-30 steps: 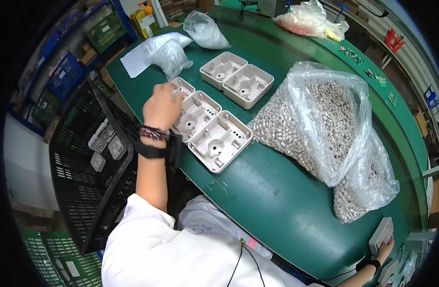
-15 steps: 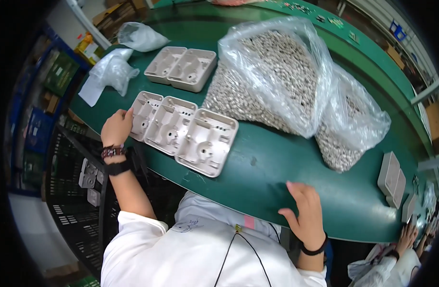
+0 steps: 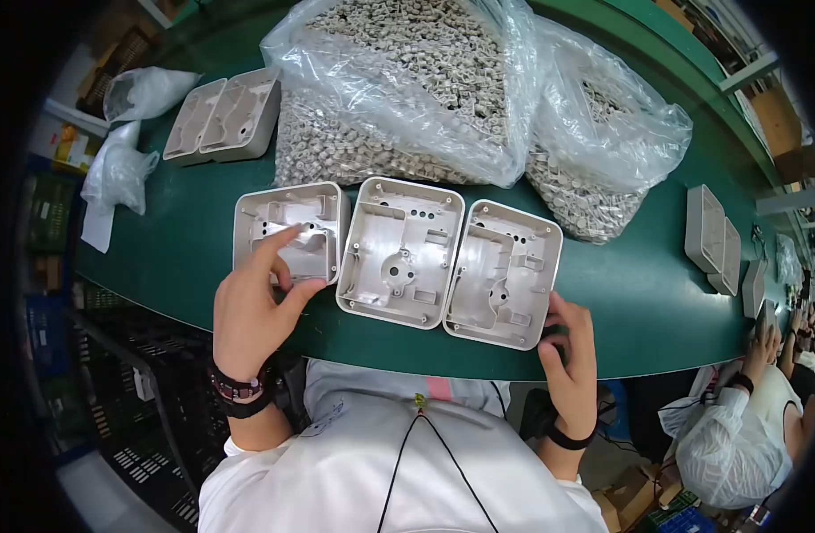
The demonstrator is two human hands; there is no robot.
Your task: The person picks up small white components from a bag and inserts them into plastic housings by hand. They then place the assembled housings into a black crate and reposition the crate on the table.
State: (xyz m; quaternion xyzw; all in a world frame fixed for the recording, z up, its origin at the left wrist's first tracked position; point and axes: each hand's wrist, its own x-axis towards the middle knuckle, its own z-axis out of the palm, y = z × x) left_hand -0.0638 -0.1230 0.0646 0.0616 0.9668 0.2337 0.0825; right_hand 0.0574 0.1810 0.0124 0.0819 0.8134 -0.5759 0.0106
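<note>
Green table under it all; big clear bag full of small grey pcs blocks space behind, smaller bag, same pcs, to its R. Three grey boxes front-ctr, hollow side up, mid & R ones' long axes approx. away from person. L hand: thumb & fingers apart over leftmost box; R hand: bent fingers, thumb apart, at rightmost box's R edge.

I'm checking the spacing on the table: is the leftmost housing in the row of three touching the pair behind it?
Apart. The head view shows green tabletop between the leftmost housing and the rear pair of housings.
</note>
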